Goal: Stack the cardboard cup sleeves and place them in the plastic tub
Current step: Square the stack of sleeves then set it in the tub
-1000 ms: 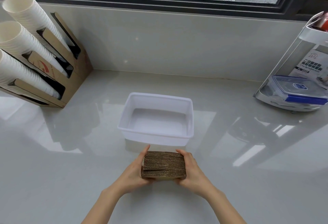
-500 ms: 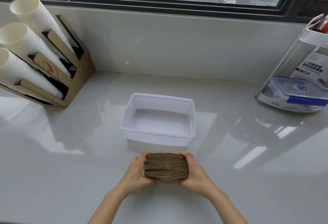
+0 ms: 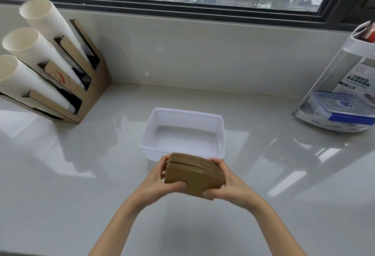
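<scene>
At the far left, 3 slanted columns of white paper cups (image 3: 30, 56) are being kept in a brown cardboard dispenser (image 3: 89, 85), which is standing against the back wall, well apart from everything else. A broad stretch of bare grey counter (image 3: 60, 174) is lying between the dispenser and the hands. The stack of cardboard cup sleeves (image 3: 193, 174) is being held at centre, tilted with its flat brown face toward the camera, lifted off the counter. It is being gripped by the left hand (image 3: 160, 182) at its left end, thumb pressed on the lower front, and by the right hand (image 3: 225, 186) at its right end, thumb likewise on the front face. The stack's far edge is overlapping the near rim of the white plastic tub (image 3: 221, 134) in view; the tub is sitting open just beyond. More bare counter is lying to the right, reaching a white wire rack (image 3: 332, 69) at the far right edge, where a clear container with a blue lid (image 3: 341, 111) is being stored.
</scene>
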### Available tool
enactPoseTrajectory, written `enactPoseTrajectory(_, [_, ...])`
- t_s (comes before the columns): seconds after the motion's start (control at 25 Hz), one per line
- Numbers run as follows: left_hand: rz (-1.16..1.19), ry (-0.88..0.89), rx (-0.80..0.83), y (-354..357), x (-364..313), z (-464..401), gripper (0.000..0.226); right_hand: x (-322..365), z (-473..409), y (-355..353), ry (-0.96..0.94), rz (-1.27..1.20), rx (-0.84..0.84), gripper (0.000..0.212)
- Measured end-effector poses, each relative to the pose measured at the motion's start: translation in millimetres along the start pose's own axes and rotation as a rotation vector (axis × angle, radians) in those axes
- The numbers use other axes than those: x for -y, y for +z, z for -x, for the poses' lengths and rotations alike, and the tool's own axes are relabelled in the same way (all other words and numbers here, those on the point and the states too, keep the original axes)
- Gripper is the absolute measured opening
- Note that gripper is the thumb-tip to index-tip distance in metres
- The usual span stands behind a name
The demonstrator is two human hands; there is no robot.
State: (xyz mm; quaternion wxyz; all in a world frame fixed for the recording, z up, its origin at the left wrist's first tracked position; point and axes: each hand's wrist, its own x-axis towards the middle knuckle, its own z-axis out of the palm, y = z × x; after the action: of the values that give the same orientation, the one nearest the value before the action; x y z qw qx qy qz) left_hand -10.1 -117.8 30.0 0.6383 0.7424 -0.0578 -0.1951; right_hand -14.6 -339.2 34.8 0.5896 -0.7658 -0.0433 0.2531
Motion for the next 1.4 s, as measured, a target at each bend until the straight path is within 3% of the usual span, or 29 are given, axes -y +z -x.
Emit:
enactPoseTrajectory(0.24, [0.255,0.056,-0.037,3.6,-13.0,-11.1,0.067,17.5,-5.8,1.8,-0.029,-0.096,-0.058,0.065])
enactPoseTrajectory(0.64, [0.262,0.08,-0.113,-6.9,-35.2,-37.3,0.054,39.6,-22.1,-5.6,-0.026,-0.088,-0.087,0.069])
enactPoseTrajectory(0.84, [0.231,0.05,-0.056,-16.5,-40.3,-55.4,0.051,59.8,-37.3,-25.1,0.028,0.055,-0.085,0.094])
enactPoseTrajectory(1.08, [0.172,0.051,0.017,-28.0,-51.3,-72.4,0.057,78.1,-57.9,-33.5,0.027,0.1,0.052,0.062])
enactPoseTrajectory(1.4, [0.116,0.034,0.047,-38.5,-47.7,-86.8,0.071,78.9,-82.3,-21.4,0.067,0.085,0.006,0.059])
